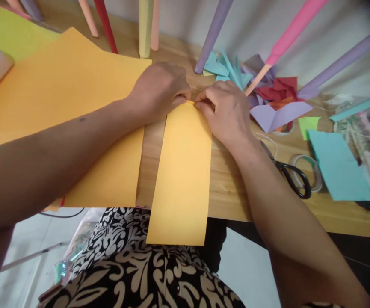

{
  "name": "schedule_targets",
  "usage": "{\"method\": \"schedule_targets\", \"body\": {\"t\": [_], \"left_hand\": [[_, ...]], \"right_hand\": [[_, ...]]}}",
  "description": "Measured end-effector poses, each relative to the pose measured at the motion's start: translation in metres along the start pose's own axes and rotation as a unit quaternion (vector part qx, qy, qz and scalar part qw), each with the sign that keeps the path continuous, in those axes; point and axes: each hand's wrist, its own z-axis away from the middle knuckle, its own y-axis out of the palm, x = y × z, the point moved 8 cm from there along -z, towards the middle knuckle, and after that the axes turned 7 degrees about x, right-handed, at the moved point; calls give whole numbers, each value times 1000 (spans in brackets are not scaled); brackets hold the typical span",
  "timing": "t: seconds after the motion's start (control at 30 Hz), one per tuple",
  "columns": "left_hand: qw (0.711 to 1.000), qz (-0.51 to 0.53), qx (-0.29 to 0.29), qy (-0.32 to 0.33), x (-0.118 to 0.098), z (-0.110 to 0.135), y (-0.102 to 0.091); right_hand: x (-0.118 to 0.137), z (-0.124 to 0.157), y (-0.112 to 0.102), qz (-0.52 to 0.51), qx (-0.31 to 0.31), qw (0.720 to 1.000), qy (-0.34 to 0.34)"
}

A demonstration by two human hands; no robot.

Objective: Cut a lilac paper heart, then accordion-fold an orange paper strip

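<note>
A long strip of yellow-orange paper (185, 171) lies on the wooden table, its near end hanging over the front edge above my lap. At its far end, my left hand (161, 90) pinches the left corner. My right hand (225, 109) pinches the same narrow end at the right corner, close beside the left. The far edge between the fingertips looks slightly folded, though the fingers hide most of it. Larger yellow-orange sheets (108, 179) lie under and around my left forearm.
Rolled paper sticks, one of them pink (294, 32), lean along the back. Coloured scraps (277, 113) are heaped at the back right. Black-handled scissors (295, 177), a tape roll (316, 171) and a turquoise paper (340, 167) lie right of my right forearm.
</note>
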Motion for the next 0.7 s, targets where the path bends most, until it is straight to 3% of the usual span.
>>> {"method": "schedule_targets", "body": {"t": [0.17, 0.53, 0.7], "left_hand": [[997, -69, 25, 7, -10, 0, -2], [996, -84, 16, 31, -11, 0, -3], [1000, -9, 9, 25, -6, 1, 0]], "right_hand": [[5, 3, -2, 51, 24, 998, 28], [8, 10, -7, 74, 11, 997, 9], [15, 11, -6, 108, 26, 994, 12]]}}
